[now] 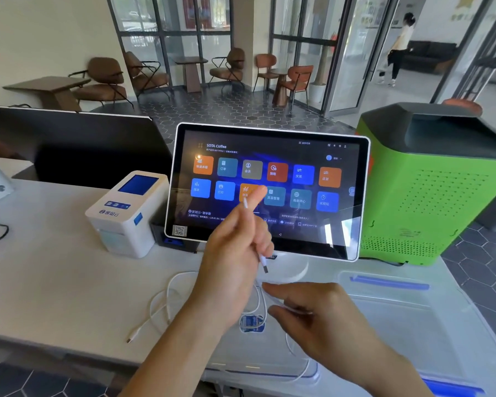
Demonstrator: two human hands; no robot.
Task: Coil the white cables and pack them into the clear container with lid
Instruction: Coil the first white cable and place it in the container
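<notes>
Grip of the left hand [235, 253] pinches a thin white cable [254, 233], steeply upright before the touchscreen tablet [269, 190]. Its metal plug points down-right. The right hand [321, 313] is loosely open, cable across its fingers.

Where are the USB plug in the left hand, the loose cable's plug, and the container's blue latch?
USB plug [265, 267], head view, metal tip.
Loose cable's plug [132, 338], head view, connector end.
Blue latch [390, 282], head view, middle of strip.

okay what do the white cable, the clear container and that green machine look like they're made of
White cable: looks like soft rubbery plastic sheathing, matte, since it lies in loose curves; the plug tip looks metallic.
Clear container: likely rigid transparent plastic, glossy, as the counter shows through it; its blue clips look like opaque plastic.
Green machine: probably moulded plastic or painted metal, smooth finish with perforated vent holes; the pictures do not settle which.
</notes>
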